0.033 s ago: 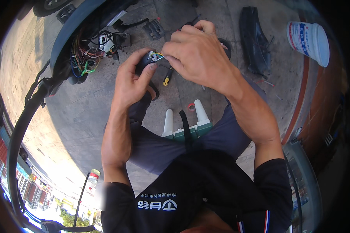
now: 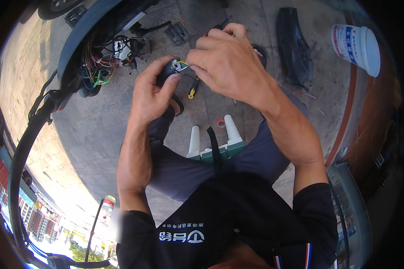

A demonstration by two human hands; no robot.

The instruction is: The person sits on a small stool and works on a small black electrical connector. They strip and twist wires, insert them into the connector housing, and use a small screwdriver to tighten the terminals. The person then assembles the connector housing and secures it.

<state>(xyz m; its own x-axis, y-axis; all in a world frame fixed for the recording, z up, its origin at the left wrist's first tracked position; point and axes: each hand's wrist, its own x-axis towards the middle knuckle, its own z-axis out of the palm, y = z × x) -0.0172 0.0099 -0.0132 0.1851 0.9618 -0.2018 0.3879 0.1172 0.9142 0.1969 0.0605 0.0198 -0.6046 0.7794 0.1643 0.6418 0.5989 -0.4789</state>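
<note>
My left hand (image 2: 150, 92) is closed round a small dark rounded housing (image 2: 164, 75), its thumb pressed along the near side. From the housing's open end come a pale connector (image 2: 177, 66) and thin coloured wires (image 2: 184, 65), yellow, green and blue among them. The thumb and forefinger of my right hand (image 2: 226, 62) pinch the free ends of these wires, just right of the housing. Exactly how the wire tips sit between those fingers is hidden. Below the hands, a screwdriver with a yellow and black handle (image 2: 193, 89) lies on the ground.
A tangle of coloured wiring (image 2: 105, 67) hangs from a dark vehicle body at the left. On the paving are a black pedal (image 2: 177, 34), a black curved panel (image 2: 293, 45), a white bucket (image 2: 357, 48) and red tape (image 2: 221, 123). Between my knees is a green-and-white stool (image 2: 211, 152).
</note>
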